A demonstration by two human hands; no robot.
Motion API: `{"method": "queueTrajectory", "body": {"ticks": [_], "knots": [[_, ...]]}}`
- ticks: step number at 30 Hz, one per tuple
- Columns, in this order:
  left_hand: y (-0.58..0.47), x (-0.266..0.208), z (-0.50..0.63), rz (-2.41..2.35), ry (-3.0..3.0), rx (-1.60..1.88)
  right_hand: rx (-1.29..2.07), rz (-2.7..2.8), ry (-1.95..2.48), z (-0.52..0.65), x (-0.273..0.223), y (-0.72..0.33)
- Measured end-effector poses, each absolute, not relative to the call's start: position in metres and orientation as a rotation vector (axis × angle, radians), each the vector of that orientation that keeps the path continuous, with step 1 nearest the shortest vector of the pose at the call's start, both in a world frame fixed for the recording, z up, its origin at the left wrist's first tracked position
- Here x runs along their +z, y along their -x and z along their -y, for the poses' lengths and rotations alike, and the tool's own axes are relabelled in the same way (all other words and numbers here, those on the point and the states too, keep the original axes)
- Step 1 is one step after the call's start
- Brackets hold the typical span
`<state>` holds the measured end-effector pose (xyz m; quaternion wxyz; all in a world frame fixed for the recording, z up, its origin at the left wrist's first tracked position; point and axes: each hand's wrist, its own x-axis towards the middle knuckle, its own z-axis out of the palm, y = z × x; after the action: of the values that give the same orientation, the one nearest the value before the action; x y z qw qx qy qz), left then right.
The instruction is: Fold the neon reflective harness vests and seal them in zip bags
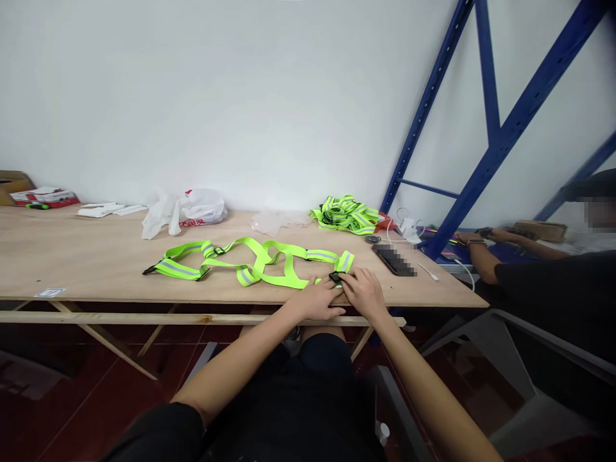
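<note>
A neon-yellow reflective harness (262,260) with grey stripes lies spread over the wooden table, its straps looped and partly twisted. At its right end is a black plastic buckle (335,276). My right hand (366,294) grips the buckle from the right with its fingertips. From the left, my left hand (318,299) rests at the table's front edge, its fingers closed on the harness strap beside the buckle. The two hands nearly meet there, and my fingers partly hide the strap end.
Behind stands a heap of similar harnesses (347,215). A phone (393,260) and a white cable (428,272) lie to the right. White plastic bags (205,206) sit against the wall. A blue metal frame (495,144) rises at right, where another person (553,289) sits.
</note>
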<state>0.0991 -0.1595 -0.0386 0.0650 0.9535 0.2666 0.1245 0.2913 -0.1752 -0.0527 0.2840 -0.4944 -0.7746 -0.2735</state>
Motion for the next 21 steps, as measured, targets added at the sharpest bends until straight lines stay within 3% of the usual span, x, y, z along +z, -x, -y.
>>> {"method": "queueTrajectory", "body": {"ticks": [8, 16, 21], "knots": [[-0.115, -0.014, 0.114, -0.871, -2.732, 0.390, -0.553, 1.611, 1.271, 0.174, -0.065, -0.308], [-0.136, -0.013, 0.067, -1.216, -2.715, 0.431, -0.623, 1.601, 1.161, 0.179, -0.064, -0.316], [-0.140, -0.012, 0.031, -1.163, -2.808, 0.230, -0.602, 1.674, 1.130, 0.181, -0.065, -0.322]]}}
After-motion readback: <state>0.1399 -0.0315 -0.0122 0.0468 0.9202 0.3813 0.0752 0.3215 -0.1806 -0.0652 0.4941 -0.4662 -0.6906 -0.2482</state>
